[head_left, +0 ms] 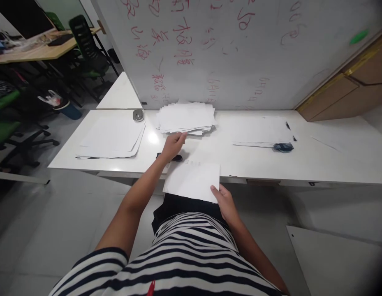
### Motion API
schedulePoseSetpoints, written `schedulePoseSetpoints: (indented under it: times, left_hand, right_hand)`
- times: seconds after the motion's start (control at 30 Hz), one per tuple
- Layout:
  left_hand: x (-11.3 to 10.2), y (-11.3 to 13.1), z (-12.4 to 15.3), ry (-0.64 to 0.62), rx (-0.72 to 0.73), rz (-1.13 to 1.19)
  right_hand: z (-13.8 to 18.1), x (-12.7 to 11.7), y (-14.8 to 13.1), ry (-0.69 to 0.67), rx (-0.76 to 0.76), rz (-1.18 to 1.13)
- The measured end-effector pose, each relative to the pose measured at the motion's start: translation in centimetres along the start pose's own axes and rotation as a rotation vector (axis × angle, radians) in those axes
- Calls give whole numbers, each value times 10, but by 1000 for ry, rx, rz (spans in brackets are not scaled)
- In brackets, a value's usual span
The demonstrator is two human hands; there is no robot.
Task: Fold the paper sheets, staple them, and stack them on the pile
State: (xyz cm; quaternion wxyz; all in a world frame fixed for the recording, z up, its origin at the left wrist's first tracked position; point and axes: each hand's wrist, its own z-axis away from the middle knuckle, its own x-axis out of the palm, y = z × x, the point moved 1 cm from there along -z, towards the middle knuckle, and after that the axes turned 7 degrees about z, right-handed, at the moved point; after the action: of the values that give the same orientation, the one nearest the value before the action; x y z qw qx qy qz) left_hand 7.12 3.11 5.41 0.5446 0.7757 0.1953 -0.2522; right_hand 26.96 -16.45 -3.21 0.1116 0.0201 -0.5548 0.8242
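Note:
My right hand [226, 203] pinches the lower right corner of white paper [192, 181], thumb on top, over the table's front edge. Faint print shows along the paper's far edge. At the near edge of an untidy paper stack [187, 117], my left hand [175, 146] has its fingers closed. Whether a sheet is between those fingertips is hidden. Beneath that wrist lies a black object [177, 158], perhaps a stapler, partly covered by the forearm.
More sheets [112, 137] lie left on the white table [252, 166], beside a small grey round-cornered device [137, 115]. To the right are flat sheets [261, 129] and a dark object [283, 147]. A whiteboard [209, 53] rises behind; cardboard boxes [341, 92] stand at the right.

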Motion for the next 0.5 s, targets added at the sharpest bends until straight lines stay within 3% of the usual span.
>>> schedulePoseSetpoints:
  times: [0.1,0.23,0.3,0.5]
  left_hand:
    - [-24,-7,11,91,16,97]
    - [-38,-33,33,-65,-31,-93]
    - [-38,-47,41,-69,-120,-82]
    - [-33,-63,45,33,-183,-3]
  right_hand:
    - [0,-2,-2,21,2,3]
    - [-2,-22,-18,12,47,31]
    - [0,-40,-34,40,45,75]
    - [16,-86,-74,419,-139,44]
